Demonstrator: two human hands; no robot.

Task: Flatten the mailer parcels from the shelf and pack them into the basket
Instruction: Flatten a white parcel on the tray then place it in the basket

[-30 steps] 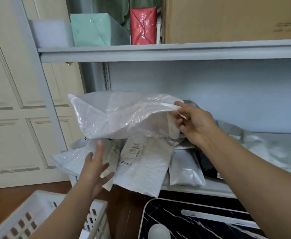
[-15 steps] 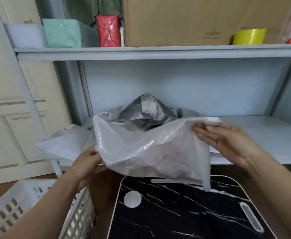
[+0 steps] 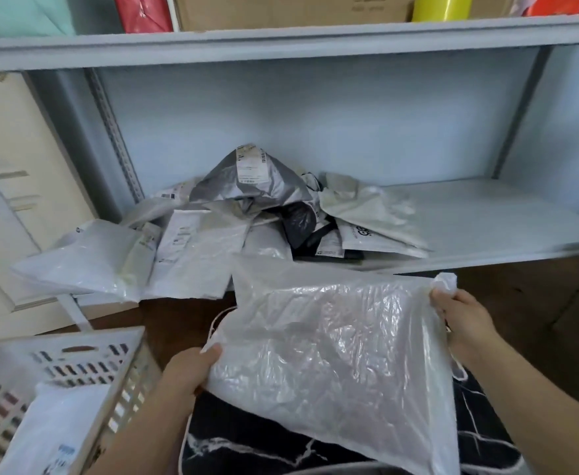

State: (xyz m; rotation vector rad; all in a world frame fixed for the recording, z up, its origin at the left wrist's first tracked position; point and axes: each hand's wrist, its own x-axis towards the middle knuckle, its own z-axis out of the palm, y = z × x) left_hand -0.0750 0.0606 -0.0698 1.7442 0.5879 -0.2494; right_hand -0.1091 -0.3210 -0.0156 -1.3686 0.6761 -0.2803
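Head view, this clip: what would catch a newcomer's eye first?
The big translucent mailer stretched between the left hand and right hand, low in the middle. Behind it, a crumpled pile of parcels on the shelf. The white basket sits lower left.

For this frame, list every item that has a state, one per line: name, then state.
Translucent mailer: off the shelf, stretched between both hands, crinkled.
Left hand: grips the mailer's left edge.
Right hand: pinches its bunched top right corner.
Mailer pile: heaped on the shelf, unflattened.
Basket: on the floor, one white mailer inside.
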